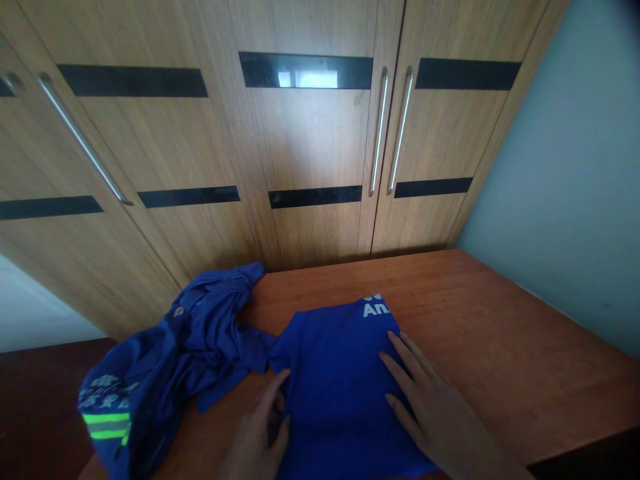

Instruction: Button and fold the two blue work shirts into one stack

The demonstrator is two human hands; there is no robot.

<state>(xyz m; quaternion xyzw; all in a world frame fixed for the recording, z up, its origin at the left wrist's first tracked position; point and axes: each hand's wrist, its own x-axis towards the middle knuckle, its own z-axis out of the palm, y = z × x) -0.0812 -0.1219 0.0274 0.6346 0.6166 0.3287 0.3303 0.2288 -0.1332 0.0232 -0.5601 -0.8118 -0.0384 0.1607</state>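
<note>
Head view shows a bright blue garment [345,387] laid flat in front of the wooden cabinet [310,147], well apart from its doors, on a reddish-brown tabletop [500,333]. Its long axis runs from the person toward the cabinet, and the end with white lettering [376,308] points that way. The letters "An" read upright, and the line above them is cut off by the far edge. The cloth is smooth and matt, roughly oblong, with a slanted corner and a small bunched bit on its left side.

Both hands are on the side of the garment away from the cabinet. The right hand [420,393] is open, fingers stretched and parted over the right edge of the cloth. The left hand [265,427], blurred, is half curled at the left edge, with thumb and forefinger apart; whether it pinches any fabric I cannot tell.

Nearer the cabinet's left part lies a crumpled dark blue garment [200,340], its far end just beside the cabinet's base. It is deeply wrinkled, with white characters and fluorescent green stripes [107,425]. The cabinet has wood grain, glossy black strips [305,71] and slim metal handles [380,133].
</note>
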